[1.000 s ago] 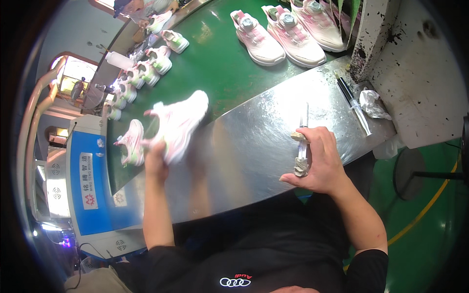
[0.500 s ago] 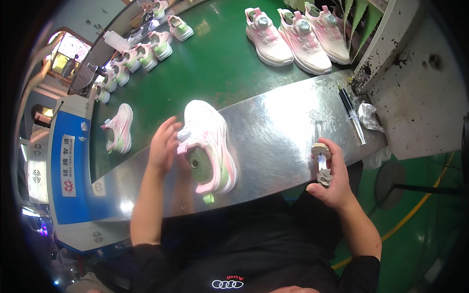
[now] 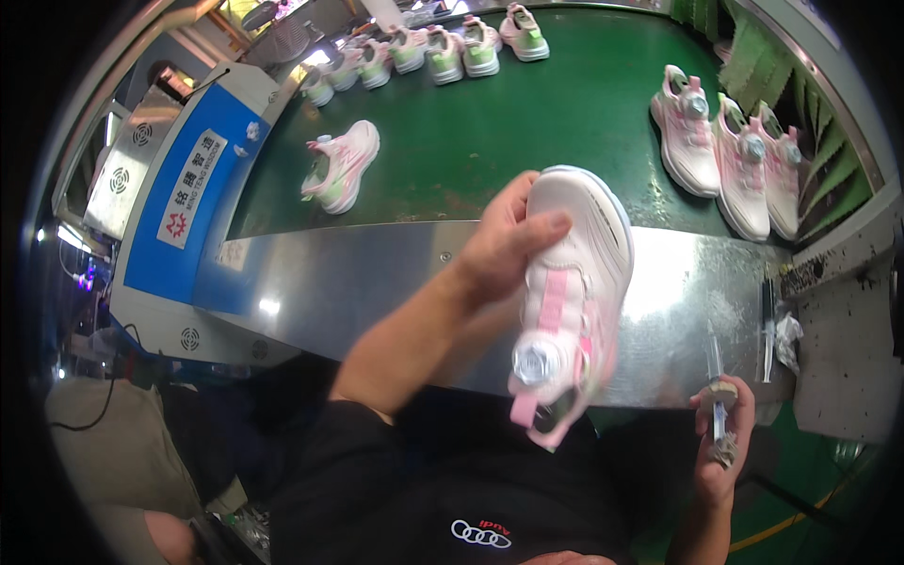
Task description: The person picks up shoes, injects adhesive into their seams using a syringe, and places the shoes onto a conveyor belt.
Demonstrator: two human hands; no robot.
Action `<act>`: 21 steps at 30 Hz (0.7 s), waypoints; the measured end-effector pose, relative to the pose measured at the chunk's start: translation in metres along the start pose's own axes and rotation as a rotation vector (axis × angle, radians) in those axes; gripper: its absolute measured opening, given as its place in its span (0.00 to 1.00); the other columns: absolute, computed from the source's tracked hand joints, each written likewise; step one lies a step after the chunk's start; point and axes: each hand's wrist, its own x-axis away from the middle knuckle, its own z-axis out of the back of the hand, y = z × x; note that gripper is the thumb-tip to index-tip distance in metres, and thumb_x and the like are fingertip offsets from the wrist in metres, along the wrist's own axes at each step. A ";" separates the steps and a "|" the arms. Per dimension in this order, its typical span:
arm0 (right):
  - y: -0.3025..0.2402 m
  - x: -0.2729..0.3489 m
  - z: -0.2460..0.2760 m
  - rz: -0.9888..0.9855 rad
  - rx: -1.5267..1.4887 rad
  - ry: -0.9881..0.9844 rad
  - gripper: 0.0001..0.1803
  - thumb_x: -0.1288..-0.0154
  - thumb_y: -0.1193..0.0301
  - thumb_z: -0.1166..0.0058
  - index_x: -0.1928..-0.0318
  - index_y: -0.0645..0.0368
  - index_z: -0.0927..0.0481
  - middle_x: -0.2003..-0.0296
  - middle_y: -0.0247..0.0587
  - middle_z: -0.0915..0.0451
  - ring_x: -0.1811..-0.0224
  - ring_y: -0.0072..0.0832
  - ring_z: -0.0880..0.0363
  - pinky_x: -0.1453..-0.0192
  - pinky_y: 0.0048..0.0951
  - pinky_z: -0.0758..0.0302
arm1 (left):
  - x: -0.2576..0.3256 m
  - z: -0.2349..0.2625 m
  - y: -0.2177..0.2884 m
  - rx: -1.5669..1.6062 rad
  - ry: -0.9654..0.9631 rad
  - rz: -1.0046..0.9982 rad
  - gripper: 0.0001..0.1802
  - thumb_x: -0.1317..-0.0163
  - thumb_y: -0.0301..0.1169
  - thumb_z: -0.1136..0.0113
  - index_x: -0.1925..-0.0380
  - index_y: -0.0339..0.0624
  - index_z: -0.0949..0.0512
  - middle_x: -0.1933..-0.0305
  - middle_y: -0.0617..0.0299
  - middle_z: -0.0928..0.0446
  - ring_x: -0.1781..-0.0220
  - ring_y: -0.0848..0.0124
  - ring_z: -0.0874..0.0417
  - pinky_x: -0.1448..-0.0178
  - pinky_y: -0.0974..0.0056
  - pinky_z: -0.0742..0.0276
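My left hand [image 3: 504, 235] grips a white and pink sneaker [image 3: 565, 259] by its toe, thumb on the upper and fingers under the sole side. The sneaker is held in the air over the metal ledge [image 3: 377, 273], toe away from me and heel toward me. A clear round dial [image 3: 534, 363] sits on its tongue, above a pink pull tab. At the right, my right hand [image 3: 725, 457] is closed around a clear syringe [image 3: 718, 421] pointing away from me. A tan disc surrounds the syringe, and a grey wad is at its near end.
A lone sneaker [image 3: 344, 168] lies on the green belt [image 3: 452, 141]. Several sneakers [image 3: 444, 55] line its far side; three more [image 3: 741, 188] stand right, by green hanging strips [image 3: 829, 160]. A black-and-clear syringe [image 3: 767, 325] and crumpled white tissue [image 3: 788, 339] lie on the ledge's right end.
My left hand has taken hold of the sneaker that stood on the ledge, lifted it and turned it heel toward me. My right hand still holds the syringe. The whole view has shifted.
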 end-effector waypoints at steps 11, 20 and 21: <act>-0.056 -0.032 -0.046 0.136 -0.634 -0.396 0.50 0.64 0.35 0.38 0.49 0.57 0.38 0.66 0.54 0.27 0.66 0.38 0.27 0.62 0.32 0.31 | 0.047 0.010 -0.022 0.143 -0.026 -0.033 0.37 0.58 0.34 0.31 0.48 0.40 0.38 0.50 0.53 0.29 0.49 0.64 0.25 0.48 0.60 0.25; -0.079 -0.039 -0.066 0.119 -0.614 -0.542 0.44 0.55 0.33 0.46 0.50 0.55 0.36 0.68 0.53 0.24 0.69 0.35 0.29 0.62 0.37 0.36 | 0.052 0.001 -0.017 0.083 -0.244 -0.178 0.32 0.63 0.25 0.30 0.53 0.40 0.31 0.55 0.48 0.26 0.49 0.60 0.24 0.47 0.58 0.27; -0.080 -0.038 -0.068 0.130 -0.601 -0.542 0.43 0.54 0.33 0.47 0.50 0.55 0.36 0.68 0.53 0.24 0.69 0.34 0.30 0.62 0.37 0.36 | 0.053 0.000 -0.015 0.081 -0.249 -0.181 0.33 0.64 0.25 0.30 0.53 0.40 0.30 0.54 0.48 0.26 0.48 0.60 0.25 0.45 0.58 0.28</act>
